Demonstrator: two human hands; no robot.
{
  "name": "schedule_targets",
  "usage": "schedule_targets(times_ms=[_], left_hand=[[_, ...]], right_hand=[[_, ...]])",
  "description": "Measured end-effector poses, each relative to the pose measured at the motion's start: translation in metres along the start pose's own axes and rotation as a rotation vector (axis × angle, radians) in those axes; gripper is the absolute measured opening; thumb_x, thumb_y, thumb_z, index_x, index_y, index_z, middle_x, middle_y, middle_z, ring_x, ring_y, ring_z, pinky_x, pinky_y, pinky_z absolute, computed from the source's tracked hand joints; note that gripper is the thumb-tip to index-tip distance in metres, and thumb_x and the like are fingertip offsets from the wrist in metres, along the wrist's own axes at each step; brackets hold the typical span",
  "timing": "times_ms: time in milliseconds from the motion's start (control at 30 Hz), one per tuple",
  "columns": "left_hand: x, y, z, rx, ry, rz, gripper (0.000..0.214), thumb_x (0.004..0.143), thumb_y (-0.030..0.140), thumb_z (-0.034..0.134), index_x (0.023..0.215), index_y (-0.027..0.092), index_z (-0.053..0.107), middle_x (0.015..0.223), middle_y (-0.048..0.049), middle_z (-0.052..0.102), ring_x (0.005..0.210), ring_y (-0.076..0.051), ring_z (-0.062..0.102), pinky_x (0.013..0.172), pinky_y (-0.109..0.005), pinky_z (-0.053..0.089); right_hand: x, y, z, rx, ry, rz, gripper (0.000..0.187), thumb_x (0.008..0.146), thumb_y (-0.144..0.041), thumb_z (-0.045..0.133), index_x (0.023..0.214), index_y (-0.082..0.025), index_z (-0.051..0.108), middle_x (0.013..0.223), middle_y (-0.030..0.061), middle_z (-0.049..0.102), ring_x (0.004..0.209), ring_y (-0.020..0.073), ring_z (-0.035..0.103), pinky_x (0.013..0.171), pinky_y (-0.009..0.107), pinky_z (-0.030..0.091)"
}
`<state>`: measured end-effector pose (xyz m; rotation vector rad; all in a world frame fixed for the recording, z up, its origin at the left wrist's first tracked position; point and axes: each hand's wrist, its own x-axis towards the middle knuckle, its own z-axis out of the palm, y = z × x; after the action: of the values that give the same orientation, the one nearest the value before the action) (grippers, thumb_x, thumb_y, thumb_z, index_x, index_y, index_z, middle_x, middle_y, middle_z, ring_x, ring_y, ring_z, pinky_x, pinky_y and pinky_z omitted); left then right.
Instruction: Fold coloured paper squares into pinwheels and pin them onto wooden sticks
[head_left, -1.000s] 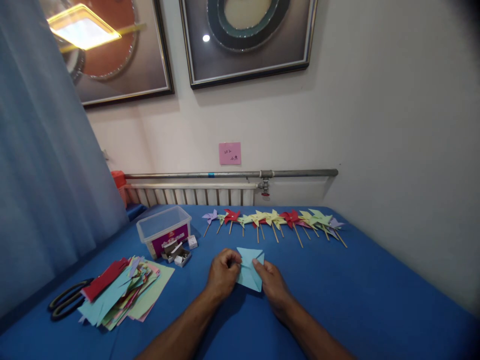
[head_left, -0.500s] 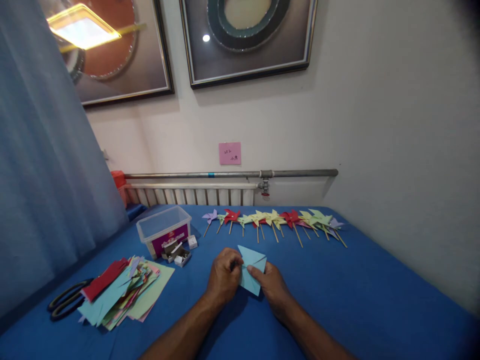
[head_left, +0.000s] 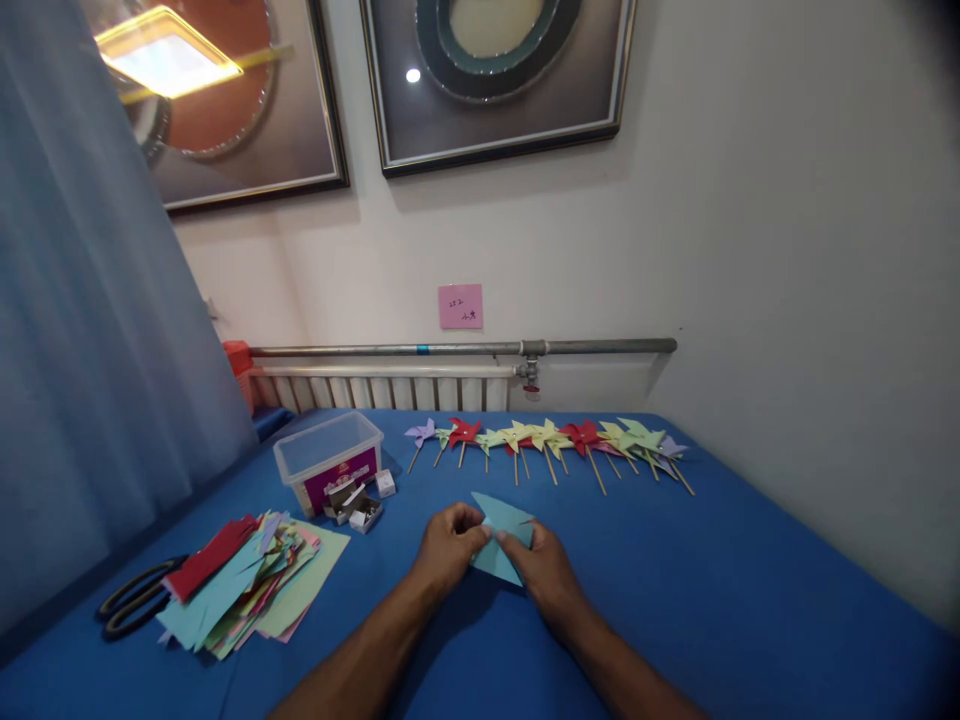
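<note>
Blue cloth (head_left: 712, 600) spreads beneath the fingers (head_left: 512, 548) of the left hand (head_left: 444, 548) and right hand (head_left: 551, 572), pinching paper (head_left: 503, 512) between them; the paper's underside is hidden.

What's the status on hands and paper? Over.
Left grip and right grip both pinch light-blue paper near its middle. Paper cut inward at right corner. Nothing in the way; paper pinwheels beyond.

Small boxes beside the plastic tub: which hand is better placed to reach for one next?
Probably the left hand: it is nearer the small boxes, which lie on its side. The right hand is farther off. Both hold the light-blue paper, so the right could likely hold it alone.
</note>
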<state>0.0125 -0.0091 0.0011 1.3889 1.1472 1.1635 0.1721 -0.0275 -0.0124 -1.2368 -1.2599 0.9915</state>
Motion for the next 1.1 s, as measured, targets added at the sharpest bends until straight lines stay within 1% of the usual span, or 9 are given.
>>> schedule_targets(times_ms=[67, 133, 333, 533, 667, 800, 933, 1100], left_hand=[[0.002, -0.002, 0.0, -0.03, -0.024, -0.058, 0.024, 0.065, 0.033, 0.079, 0.071, 0.016, 0.062, 0.058, 0.0052, 0.053, 0.055, -0.01, 0.045, 0.056, -0.024, 0.033], [0.003, -0.003, 0.0, -0.048, -0.037, -0.084, 0.026, 0.064, 0.034, 0.08, 0.069, 0.016, 0.061, 0.056, 0.0053, 0.053, 0.053, -0.01, 0.045, 0.054, -0.024, 0.032], [0.003, -0.003, 0.0, -0.07, -0.025, -0.113, 0.023, 0.063, 0.032, 0.077, 0.066, 0.016, 0.06, 0.053, 0.0046, 0.055, 0.049, -0.01, 0.045, 0.051, -0.024, 0.032], [0.003, -0.005, 0.001, -0.079, -0.026, -0.116, 0.022, 0.061, 0.033, 0.073, 0.066, 0.018, 0.058, 0.054, 0.004, 0.055, 0.049, -0.01, 0.045, 0.05, -0.024, 0.034], [0.003, -0.005, 0.002, -0.077, -0.038, -0.114, 0.022, 0.06, 0.03, 0.072, 0.062, 0.019, 0.054, 0.052, 0.0055, 0.052, 0.048, -0.009, 0.042, 0.049, -0.024, 0.032], [0.004, -0.006, 0.001, -0.092, -0.035, -0.126, 0.022, 0.062, 0.028, 0.071, 0.061, 0.02, 0.051, 0.05, 0.0062, 0.05, 0.046, -0.008, 0.04, 0.048, -0.023, 0.03], [0.006, -0.008, 0.001, -0.08, -0.018, -0.132, 0.022, 0.063, 0.026, 0.072, 0.061, 0.019, 0.051, 0.05, 0.0061, 0.05, 0.046, -0.008, 0.039, 0.048, -0.023, 0.028], [0.006, -0.012, 0.002, -0.072, -0.002, -0.13, 0.024, 0.065, 0.026, 0.075, 0.061, 0.019, 0.052, 0.05, 0.0063, 0.05, 0.046, -0.008, 0.039, 0.048, -0.022, 0.029]], right_hand=[[-0.002, -0.004, 0.001, -0.004, -0.054, 0.004, 0.033, 0.075, -0.046, 0.069, 0.093, -0.019, 0.074, 0.074, 0.0028, 0.074, 0.066, 0.0215, 0.065, 0.061, 0.03, 0.05], [-0.003, -0.007, 0.001, 0.005, -0.083, 0.017, 0.033, 0.075, -0.044, 0.068, 0.095, -0.018, 0.074, 0.074, 0.0024, 0.074, 0.065, 0.0207, 0.064, 0.061, 0.03, 0.049], [-0.003, -0.007, 0.001, -0.006, -0.083, 0.044, 0.032, 0.075, -0.044, 0.068, 0.093, -0.017, 0.074, 0.073, 0.0029, 0.073, 0.063, 0.0198, 0.063, 0.059, 0.03, 0.048], [-0.005, -0.01, 0.002, 0.017, -0.102, 0.05, 0.037, 0.074, -0.045, 0.07, 0.097, -0.016, 0.075, 0.074, 0.0028, 0.074, 0.064, 0.02, 0.063, 0.06, 0.03, 0.048], [-0.006, -0.009, 0.003, 0.057, -0.132, 0.053, 0.039, 0.074, -0.045, 0.07, 0.101, -0.016, 0.075, 0.077, 0.0035, 0.075, 0.066, 0.021, 0.065, 0.062, 0.031, 0.05], [-0.003, -0.005, 0.002, 0.098, -0.133, 0.039, 0.043, 0.075, -0.049, 0.071, 0.103, -0.017, 0.075, 0.079, 0.0045, 0.075, 0.068, 0.022, 0.066, 0.061, 0.031, 0.05], [-0.001, -0.004, 0.001, 0.211, -0.143, 0.036, 0.049, 0.078, -0.057, 0.071, 0.104, -0.016, 0.074, 0.079, 0.0056, 0.076, 0.067, 0.0215, 0.066, 0.06, 0.031, 0.051], [-0.003, -0.006, 0.001, 0.231, -0.142, 0.024, 0.052, 0.075, -0.062, 0.075, 0.102, -0.017, 0.072, 0.08, 0.0044, 0.075, 0.065, 0.0204, 0.064, 0.06, 0.031, 0.051]])
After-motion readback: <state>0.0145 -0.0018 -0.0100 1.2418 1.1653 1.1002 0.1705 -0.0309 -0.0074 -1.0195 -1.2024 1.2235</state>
